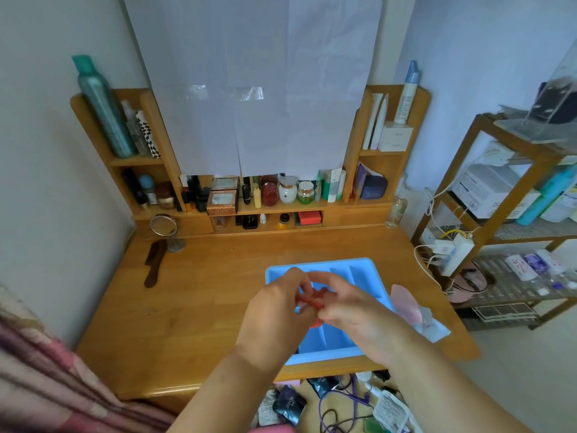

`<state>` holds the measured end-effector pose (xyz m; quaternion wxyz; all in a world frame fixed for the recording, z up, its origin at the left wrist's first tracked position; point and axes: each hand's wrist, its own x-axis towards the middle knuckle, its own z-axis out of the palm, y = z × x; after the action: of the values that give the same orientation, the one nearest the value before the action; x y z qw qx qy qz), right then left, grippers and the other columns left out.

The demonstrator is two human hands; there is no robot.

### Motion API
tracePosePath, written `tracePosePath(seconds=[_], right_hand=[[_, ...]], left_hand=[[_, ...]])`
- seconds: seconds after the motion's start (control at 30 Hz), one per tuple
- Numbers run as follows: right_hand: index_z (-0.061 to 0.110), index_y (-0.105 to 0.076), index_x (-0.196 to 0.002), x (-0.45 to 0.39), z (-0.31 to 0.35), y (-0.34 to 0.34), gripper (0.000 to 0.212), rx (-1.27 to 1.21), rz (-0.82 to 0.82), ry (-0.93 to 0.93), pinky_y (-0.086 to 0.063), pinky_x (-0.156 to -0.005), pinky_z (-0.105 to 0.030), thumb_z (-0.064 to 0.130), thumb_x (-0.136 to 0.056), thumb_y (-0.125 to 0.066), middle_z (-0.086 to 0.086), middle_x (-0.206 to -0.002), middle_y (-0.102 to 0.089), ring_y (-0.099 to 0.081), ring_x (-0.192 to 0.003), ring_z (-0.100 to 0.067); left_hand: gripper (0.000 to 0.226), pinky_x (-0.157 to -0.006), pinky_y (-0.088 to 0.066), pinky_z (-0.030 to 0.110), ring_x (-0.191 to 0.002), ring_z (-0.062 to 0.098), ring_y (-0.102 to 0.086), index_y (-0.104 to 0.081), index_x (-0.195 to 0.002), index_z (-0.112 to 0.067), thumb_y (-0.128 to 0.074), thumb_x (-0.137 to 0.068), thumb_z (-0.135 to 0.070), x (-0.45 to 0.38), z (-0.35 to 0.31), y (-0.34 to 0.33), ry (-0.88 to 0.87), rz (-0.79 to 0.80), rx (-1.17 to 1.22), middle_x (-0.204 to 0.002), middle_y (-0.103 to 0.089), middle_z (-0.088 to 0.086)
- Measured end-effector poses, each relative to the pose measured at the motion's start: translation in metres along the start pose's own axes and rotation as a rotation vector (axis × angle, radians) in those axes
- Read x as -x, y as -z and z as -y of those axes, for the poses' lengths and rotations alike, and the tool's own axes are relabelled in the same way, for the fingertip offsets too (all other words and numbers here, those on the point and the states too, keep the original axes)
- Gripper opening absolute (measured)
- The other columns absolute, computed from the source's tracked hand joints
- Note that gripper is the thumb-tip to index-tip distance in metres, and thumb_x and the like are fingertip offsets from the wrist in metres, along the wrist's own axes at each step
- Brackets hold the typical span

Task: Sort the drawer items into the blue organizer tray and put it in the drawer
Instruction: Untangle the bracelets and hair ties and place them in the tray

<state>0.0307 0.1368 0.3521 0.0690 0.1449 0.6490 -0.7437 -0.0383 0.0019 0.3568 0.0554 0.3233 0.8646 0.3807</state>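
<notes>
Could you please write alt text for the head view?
Both hands, left hand and right hand, pinch a small red item above the blue organizer tray on a wooden dressing table. The open drawer below holds cluttered sachets and cords.

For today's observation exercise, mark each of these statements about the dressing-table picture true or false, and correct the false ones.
1. Both hands hold a small red item over the blue organizer tray. True.
2. The tray sits inside the drawer. False: it lies on the tabletop.
3. A dark comb lies left of the tray. True.
4. The drawer below is shut. False: it is open, with packets and cords inside.
</notes>
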Motion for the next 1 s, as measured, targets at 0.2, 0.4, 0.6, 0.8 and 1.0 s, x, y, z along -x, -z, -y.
tracePosePath(seconds=[0.2,0.4,0.6,0.8,1.0], right_hand=[[0.031,-0.047,-0.128,0.008,0.008,0.005,0.064,0.055,0.128,-0.03,-0.036,-0.063,-0.022,0.007,-0.07,-0.057,0.002,-0.062,-0.057,-0.041,-0.057,-0.014],[0.026,-0.044,-0.132,0.01,0.008,0.005,0.056,-0.161,0.096,-0.086,-0.042,-0.057,-0.021,-0.006,-0.086,-0.043,-0.007,-0.059,-0.051,-0.026,-0.04,-0.008],[0.02,-0.046,-0.134,0.007,0.003,0.002,0.059,-0.201,0.067,-0.038,-0.044,-0.078,-0.034,0.003,-0.077,-0.049,-0.009,-0.072,-0.059,-0.038,-0.05,-0.015],[0.017,-0.05,-0.129,0.011,0.002,-0.004,0.055,-0.194,-0.033,0.2,-0.048,-0.088,-0.037,0.007,-0.075,-0.051,-0.009,-0.066,-0.057,-0.057,-0.082,-0.026],[0.012,-0.055,-0.124,-0.001,-0.022,0.005,0.059,-0.453,-0.033,0.218,-0.046,-0.083,-0.032,0.019,-0.066,-0.065,-0.007,-0.065,-0.055,-0.058,-0.077,-0.021]], left_hand=[[0.024,-0.055,-0.042,0.024,-0.052,0.008,-0.047,-0.058,-0.101,-0.022,-0.061,-0.081,-0.007,-0.013,0.006,0.008,0.25,0.253,0.582,-0.089,-0.066,-0.001],[0.07,-0.068,-0.04,0.03,-0.062,0.017,-0.047,-0.038,-0.128,-0.033,-0.062,-0.068,-0.006,-0.01,0.025,0.009,0.29,0.592,0.804,-0.077,-0.065,-0.001],[0.053,-0.068,-0.044,0.026,-0.069,0.015,-0.054,-0.044,-0.12,-0.036,-0.067,-0.081,-0.008,-0.009,0.028,0.001,0.236,0.411,0.672,-0.073,-0.061,0.001],[0.022,-0.065,-0.045,0.029,-0.064,0.023,-0.059,-0.061,-0.095,-0.014,-0.049,-0.089,0.003,-0.011,0.048,-0.02,0.493,0.177,0.689,-0.074,-0.063,0.009],[0.026,-0.058,-0.042,0.027,-0.055,0.017,-0.046,-0.065,-0.074,-0.012,-0.049,-0.092,-0.001,-0.015,0.054,-0.04,0.702,0.146,0.759,-0.06,-0.058,0.006]])
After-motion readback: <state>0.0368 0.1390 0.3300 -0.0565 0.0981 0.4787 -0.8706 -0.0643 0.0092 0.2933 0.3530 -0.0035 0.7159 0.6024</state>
